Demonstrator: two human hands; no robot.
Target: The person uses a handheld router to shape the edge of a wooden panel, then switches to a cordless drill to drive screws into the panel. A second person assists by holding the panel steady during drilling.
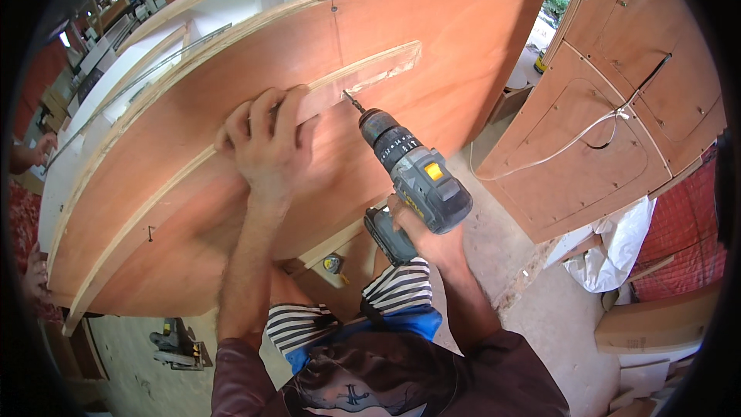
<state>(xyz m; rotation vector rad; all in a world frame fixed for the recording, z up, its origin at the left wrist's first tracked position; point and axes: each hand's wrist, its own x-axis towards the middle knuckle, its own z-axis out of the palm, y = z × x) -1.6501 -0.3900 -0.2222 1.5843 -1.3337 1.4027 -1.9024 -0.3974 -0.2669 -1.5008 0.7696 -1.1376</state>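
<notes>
A long, thin wooden strip (378, 69) lies along the curved face of a large reddish plywood panel (451, 19). The fingers of my left hand (266, 143) curl over the strip's upper edge, gripping it against the panel. My right hand (428, 235) is wrapped around the handle of a grey and black cordless drill (421, 174) with a yellow switch. Its thin bit points up and left, and the tip is at the strip's face, right of my left hand. Whether the bit has entered the wood I cannot tell.
Another person's hand (37, 272) rests by the panel's left end. A circular saw (177, 344) and a tape measure (332, 264) are below the panel. At the right stands another plywood piece (571, 147) with a white cord, near a cardboard box (656, 320).
</notes>
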